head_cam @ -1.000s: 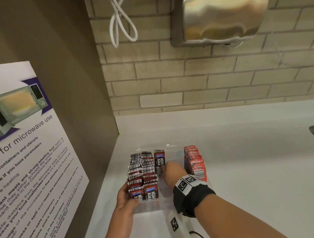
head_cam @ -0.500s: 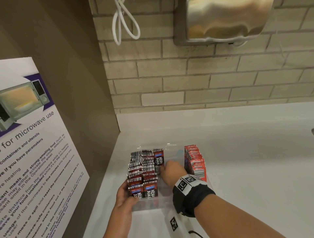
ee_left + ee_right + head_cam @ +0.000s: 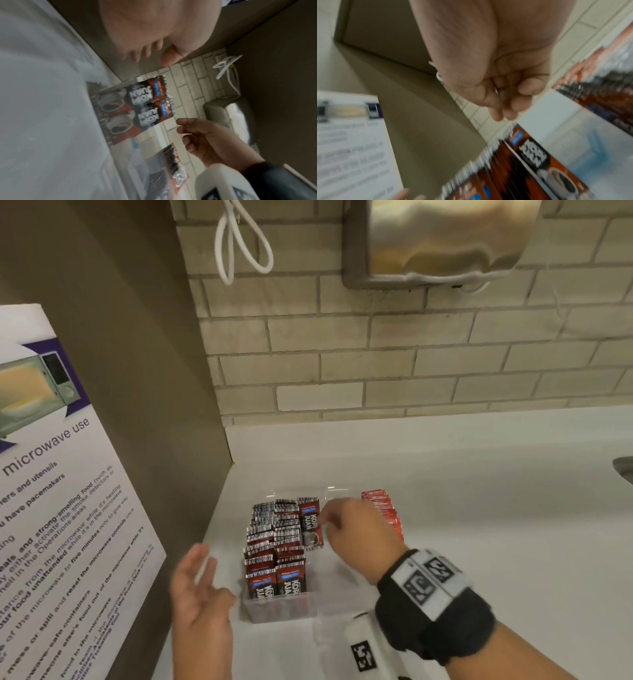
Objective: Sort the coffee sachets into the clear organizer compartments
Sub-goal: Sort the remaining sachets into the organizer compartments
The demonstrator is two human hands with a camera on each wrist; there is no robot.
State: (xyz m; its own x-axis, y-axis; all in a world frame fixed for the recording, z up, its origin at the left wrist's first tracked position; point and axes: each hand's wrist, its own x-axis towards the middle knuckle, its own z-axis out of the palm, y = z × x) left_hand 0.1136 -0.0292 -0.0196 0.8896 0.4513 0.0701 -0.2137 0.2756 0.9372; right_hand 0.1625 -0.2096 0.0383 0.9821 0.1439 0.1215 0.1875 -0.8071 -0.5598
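Observation:
A clear organizer stands on the white counter. Its left compartments hold several dark coffee sachets packed upright. One dark sachet stands alone in the middle compartment, and red sachets fill the right side. My right hand hovers just right of that lone sachet with its fingers curled together and nothing visible in them. My left hand is off the organizer, to its left, with its fingers spread. The left wrist view shows two front sachets through the clear wall.
A microwave-use poster leans on the brown side panel at left. The brick wall carries a metal dispenser and a looped white cable. A sink edge shows at far right.
My left hand has let go of the organizer's front left corner and moved away to the left, fingers spread. My right hand has lifted slightly beside the lone sachet.

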